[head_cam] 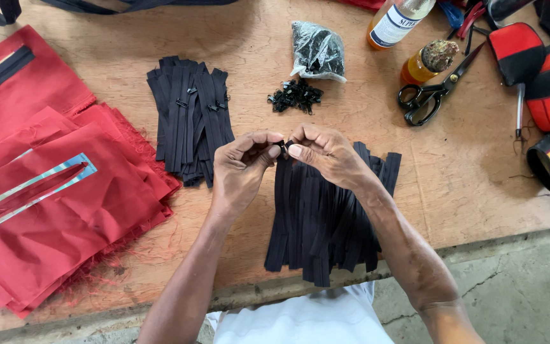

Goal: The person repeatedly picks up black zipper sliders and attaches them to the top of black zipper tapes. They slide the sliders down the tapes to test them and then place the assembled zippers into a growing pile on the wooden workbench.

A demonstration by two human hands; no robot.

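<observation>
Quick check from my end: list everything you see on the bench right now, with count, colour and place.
zipper strips: a pile, black, under the hands
slider-fitted strips: a pile, black, centre-left
loose sliders: small heap, black, top centre
plastic bag: one, clear with black contents, top centre
fabric pieces: a stack, red, left
scissors: one, black-handled, right
bottles: two, amber, top right
table: one, wooden
left hand and right hand: pinching a small black piece together
</observation>
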